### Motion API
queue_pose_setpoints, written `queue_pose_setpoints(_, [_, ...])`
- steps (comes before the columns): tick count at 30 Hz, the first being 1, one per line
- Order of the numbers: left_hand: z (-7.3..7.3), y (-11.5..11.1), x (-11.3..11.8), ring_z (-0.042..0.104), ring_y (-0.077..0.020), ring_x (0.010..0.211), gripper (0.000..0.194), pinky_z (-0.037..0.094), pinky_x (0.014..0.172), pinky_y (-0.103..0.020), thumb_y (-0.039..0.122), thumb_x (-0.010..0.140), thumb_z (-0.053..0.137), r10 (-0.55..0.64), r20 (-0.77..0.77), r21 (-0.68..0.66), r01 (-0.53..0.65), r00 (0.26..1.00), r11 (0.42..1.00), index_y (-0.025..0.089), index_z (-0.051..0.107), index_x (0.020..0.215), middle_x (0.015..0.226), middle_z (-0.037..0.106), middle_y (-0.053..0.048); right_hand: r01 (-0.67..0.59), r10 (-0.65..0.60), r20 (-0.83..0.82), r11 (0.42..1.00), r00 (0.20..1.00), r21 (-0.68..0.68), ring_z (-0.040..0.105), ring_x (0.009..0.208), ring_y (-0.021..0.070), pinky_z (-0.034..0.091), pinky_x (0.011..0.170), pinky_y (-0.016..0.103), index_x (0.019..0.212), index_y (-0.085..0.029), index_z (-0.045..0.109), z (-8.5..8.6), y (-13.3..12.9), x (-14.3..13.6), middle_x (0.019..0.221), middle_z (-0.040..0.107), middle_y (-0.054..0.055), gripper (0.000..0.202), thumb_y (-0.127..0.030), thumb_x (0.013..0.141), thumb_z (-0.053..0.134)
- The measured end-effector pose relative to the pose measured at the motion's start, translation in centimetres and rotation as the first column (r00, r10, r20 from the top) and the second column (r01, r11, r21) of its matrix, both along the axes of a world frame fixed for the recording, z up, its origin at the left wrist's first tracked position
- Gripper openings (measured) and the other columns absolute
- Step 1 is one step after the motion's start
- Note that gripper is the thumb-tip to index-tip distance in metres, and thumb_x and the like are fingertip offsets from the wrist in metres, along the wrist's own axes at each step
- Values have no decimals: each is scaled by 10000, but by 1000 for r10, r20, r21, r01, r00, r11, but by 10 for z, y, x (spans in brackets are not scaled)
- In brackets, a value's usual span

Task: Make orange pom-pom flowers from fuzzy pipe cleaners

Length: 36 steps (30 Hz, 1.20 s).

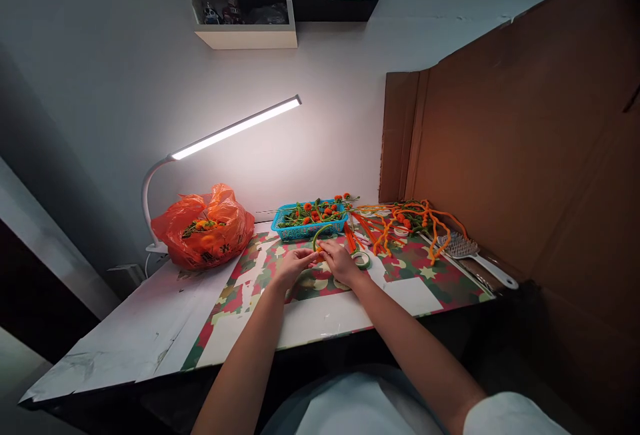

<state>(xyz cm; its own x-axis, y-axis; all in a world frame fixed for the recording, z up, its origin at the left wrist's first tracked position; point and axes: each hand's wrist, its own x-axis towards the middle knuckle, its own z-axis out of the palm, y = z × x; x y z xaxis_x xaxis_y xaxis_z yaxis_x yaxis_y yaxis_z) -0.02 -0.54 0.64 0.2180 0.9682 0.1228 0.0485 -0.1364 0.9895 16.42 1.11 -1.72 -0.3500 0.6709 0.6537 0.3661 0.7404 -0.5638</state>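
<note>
Stem (320, 234) between both hands (317, 263).

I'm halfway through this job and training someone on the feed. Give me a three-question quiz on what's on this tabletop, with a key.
1. Multiple choice. Seen from the worker's side, where does the orange plastic bag stand relative to the blue basket?
A) To its right
B) To its left
C) Inside it

2. True or false. The desk lamp is lit.

3. Fill in the gap. The left hand and right hand meet at a small orange piece, beside a curved strand whose color is ____.

Key: 1 B; 2 true; 3 green.
</note>
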Motion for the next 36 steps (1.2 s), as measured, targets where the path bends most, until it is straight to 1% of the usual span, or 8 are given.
queue_pose_setpoints(5, [-1, 0, 1, 610, -153, 648, 329, 463, 587, -236, 450, 577, 783, 44, 1, 2, -44, 999, 999, 149, 727, 698, 719, 682, -73, 12, -12, 6, 1000, 1000, -18, 583, 948, 187, 467, 822, 318, 1150, -194, 622, 3, -3, 1, 1037, 623, 94, 294, -202, 916, 443])
queue_pose_setpoints(10, [1, -2, 5, 650, -185, 724, 411, 508, 605, -252, 476, 572, 780, 86, 96, -35, -83, 992, 996, 137, 737, 801, 825, 707, -112, 15, -17, -34, 999, 999, -44, 583, 983, 197, 455, 855, 337, 1135, -200, 643, 8, -6, -1, 1063, 641, 98, 296, -250, 909, 459])
queue_pose_setpoints(14, [0, 1, 6, 648, -171, 695, 430, 525, 597, -256, 481, 534, 798, 152, 170, -36, -148, 974, 988, 143, 729, 792, 841, 709, -100, -17, -15, -154, 978, 988, -207, 608, 961, 212, 468, 827, 338, 1101, -176, 667, 10, -3, -2, 1064, 668, 107, 330, -343, 888, 480])
queue_pose_setpoints(17, [-2, 5, 3, 653, -167, 698, 463, 529, 599, -253, 488, 498, 812, 246, 233, -68, -236, 941, 969, 139, 712, 785, 843, 710, -96, 69, -141, -230, 953, 963, -294, 616, 939, 210, 471, 786, 324, 1098, -157, 666, 12, 1, 3, 1072, 671, 114, 354, -349, 887, 457])
queue_pose_setpoints(21, [-1, 7, 0, 666, -175, 732, 488, 537, 631, -261, 498, 511, 804, 318, 286, -75, -309, 904, 948, 130, 692, 812, 870, 713, -109, 232, -247, -56, 952, 967, -199, 604, 855, 206, 424, 784, 335, 965, -190, 711, 15, -2, 8, 945, 702, 82, 256, -328, 846, 532])
queue_pose_setpoints(26, [0, 6, 1, 666, -172, 740, 475, 537, 634, -257, 489, 512, 806, 302, 299, -72, -294, 905, 953, 137, 679, 804, 887, 710, -104, 235, -228, 167, 972, 959, -20, 574, 863, 209, 286, 906, 399, 820, -234, 718, 14, -13, 3, 829, 714, 36, 149, -302, 834, 586])
queue_pose_setpoints(32, [3, 4, 5, 648, -144, 641, 461, 506, 548, -226, 502, 549, 783, 273, 305, -122, -247, 913, 961, 143, 668, 813, 824, 700, -93, 215, -211, 195, 976, 958, -4, 537, 720, 162, 267, 802, 336, 670, -201, 664, 17, -19, -1, 700, 679, 22, 283, -275, 885, 496])
queue_pose_setpoints(36, [6, 2, 6, 631, -132, 624, 460, 454, 482, -192, 562, 602, 721, 235, 278, -134, -204, 932, 970, 147, 662, 791, 785, 683, -81, 182, -179, 190, 983, 965, 1, 529, 699, 150, 255, 741, 305, 667, -189, 650, 19, -21, 0, 689, 674, 20, 304, -291, 894, 475])
